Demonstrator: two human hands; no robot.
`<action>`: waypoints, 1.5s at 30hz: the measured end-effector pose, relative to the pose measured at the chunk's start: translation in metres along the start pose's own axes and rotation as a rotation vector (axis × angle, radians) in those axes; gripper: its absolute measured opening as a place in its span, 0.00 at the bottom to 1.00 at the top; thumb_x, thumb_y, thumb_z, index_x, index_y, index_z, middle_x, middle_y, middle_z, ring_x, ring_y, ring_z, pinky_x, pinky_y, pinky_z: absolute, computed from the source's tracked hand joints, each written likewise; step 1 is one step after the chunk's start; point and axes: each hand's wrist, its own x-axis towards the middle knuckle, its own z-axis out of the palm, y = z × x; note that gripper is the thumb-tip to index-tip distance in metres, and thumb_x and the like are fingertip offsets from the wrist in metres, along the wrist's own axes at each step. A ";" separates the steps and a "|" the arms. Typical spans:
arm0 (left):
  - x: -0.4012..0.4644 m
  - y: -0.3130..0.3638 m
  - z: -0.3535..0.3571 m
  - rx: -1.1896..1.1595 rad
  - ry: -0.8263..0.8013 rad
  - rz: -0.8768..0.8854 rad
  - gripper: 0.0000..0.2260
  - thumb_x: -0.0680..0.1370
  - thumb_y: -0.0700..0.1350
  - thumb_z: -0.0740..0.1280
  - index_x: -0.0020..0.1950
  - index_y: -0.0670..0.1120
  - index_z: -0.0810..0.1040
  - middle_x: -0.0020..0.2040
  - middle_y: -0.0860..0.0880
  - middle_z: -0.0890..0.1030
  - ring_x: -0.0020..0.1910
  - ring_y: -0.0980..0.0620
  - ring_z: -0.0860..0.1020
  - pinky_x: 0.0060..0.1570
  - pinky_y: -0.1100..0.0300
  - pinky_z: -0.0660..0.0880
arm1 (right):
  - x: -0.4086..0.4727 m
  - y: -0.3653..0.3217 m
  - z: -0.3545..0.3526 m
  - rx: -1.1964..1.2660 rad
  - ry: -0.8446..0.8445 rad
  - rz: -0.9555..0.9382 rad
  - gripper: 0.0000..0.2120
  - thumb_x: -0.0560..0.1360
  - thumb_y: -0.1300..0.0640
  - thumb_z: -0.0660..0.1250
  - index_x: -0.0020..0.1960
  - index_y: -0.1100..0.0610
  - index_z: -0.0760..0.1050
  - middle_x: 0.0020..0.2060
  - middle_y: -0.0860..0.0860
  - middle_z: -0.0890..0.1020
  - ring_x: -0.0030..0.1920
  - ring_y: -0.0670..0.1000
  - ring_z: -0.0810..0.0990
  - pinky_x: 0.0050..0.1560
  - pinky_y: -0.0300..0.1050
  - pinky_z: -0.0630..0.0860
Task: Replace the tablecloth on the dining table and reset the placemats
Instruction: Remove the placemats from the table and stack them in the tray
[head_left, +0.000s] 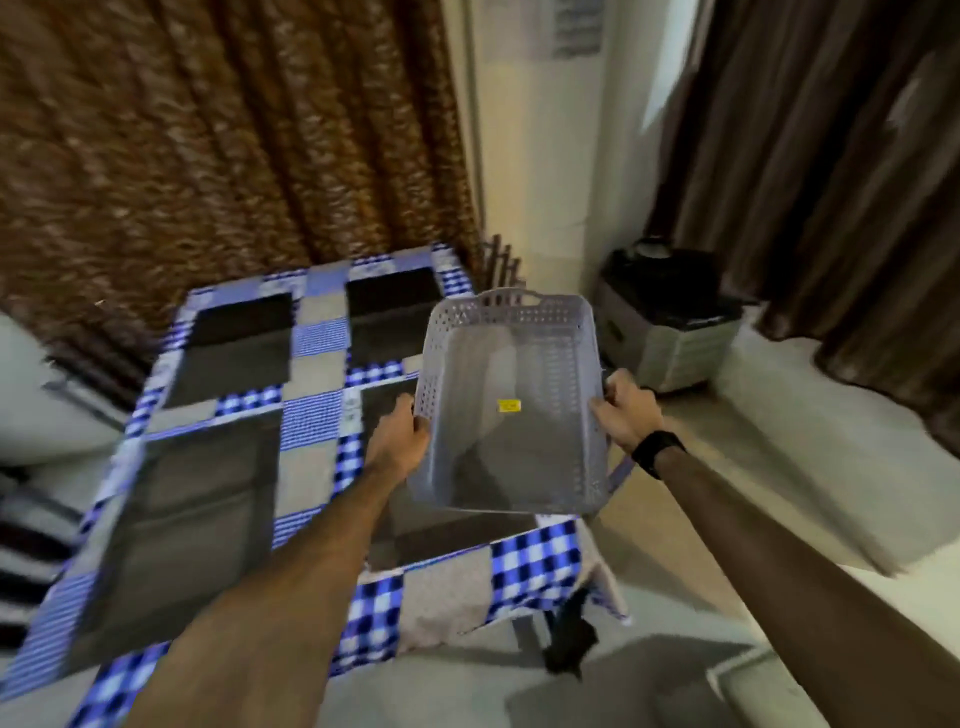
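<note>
Dining table (519, 631): blue-checked tablecloth (317, 340), four dark placemats (236, 348) on it.

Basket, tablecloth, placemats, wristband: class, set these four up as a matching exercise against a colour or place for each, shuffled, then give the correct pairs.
Column 1
1. basket
2. tablecloth
3. placemats
4. wristband

Column 2
A. dark, lying on the tablecloth
B. black, on the right wrist
C. grey, held by both hands
D. blue and white checks, over the table

Pairs: 1-C, 2-D, 3-A, 4-B. The left hand and right hand grip the basket's sides.
</note>
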 end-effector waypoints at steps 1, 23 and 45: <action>-0.003 -0.045 -0.022 -0.006 0.007 -0.056 0.08 0.79 0.42 0.60 0.56 0.40 0.70 0.53 0.34 0.79 0.52 0.35 0.78 0.46 0.49 0.73 | -0.005 -0.032 0.037 -0.004 -0.067 -0.020 0.10 0.76 0.52 0.65 0.47 0.55 0.66 0.44 0.58 0.78 0.50 0.63 0.79 0.43 0.46 0.67; -0.044 -0.343 -0.094 -0.056 0.014 -0.801 0.25 0.77 0.51 0.68 0.67 0.35 0.71 0.64 0.33 0.75 0.63 0.34 0.75 0.61 0.46 0.74 | -0.074 -0.192 0.363 -0.087 -0.692 0.082 0.16 0.75 0.57 0.69 0.59 0.58 0.69 0.55 0.59 0.77 0.52 0.54 0.76 0.54 0.49 0.74; 0.131 -0.144 0.091 -0.149 -0.179 -0.895 0.33 0.78 0.56 0.64 0.75 0.41 0.58 0.73 0.36 0.62 0.67 0.37 0.69 0.65 0.47 0.69 | 0.159 -0.035 0.269 -0.009 -0.421 0.379 0.20 0.77 0.54 0.68 0.64 0.63 0.74 0.63 0.59 0.78 0.64 0.58 0.75 0.62 0.48 0.72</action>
